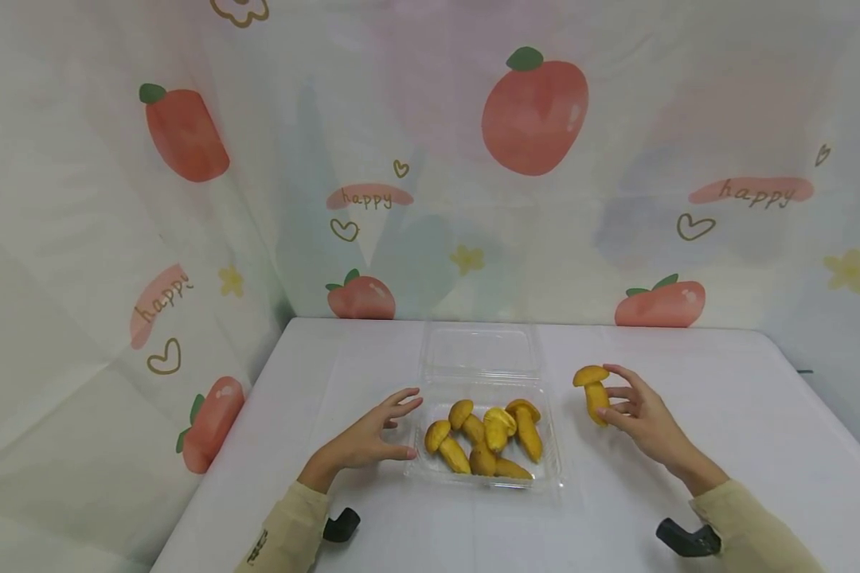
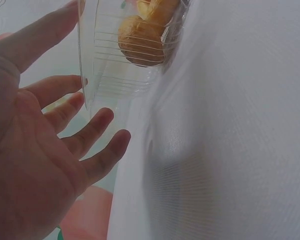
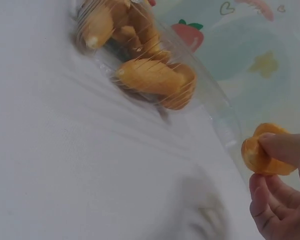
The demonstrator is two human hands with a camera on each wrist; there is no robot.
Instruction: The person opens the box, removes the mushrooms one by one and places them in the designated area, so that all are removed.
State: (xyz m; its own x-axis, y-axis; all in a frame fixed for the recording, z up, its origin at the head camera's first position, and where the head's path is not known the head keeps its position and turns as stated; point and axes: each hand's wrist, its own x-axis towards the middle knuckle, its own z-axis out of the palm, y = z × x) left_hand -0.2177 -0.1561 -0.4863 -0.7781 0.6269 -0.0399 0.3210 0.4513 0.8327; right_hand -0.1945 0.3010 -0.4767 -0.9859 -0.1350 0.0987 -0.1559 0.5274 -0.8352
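Note:
Several yellow-brown mushrooms (image 1: 497,430) lie in a clear plastic box (image 1: 555,469), whose lid (image 1: 481,352) is folded back behind it. To the right of the box, my right hand (image 1: 645,422) pinches another mushroom (image 1: 593,395) by its stem, cap up, above the table. The right wrist view shows this mushroom (image 3: 260,152) between thumb and fingers. At the box's left side is my left hand (image 1: 369,434), fingers spread and nothing in its grasp. In the left wrist view, the thumb and a fingertip are close to the box rim (image 2: 85,60); contact is unclear.
A white-covered table (image 1: 258,477) carries the box. Behind and to the left hangs a cloth (image 1: 430,159) printed with fruit and hearts. Dark curved pieces (image 1: 342,525) show beside both sleeves.

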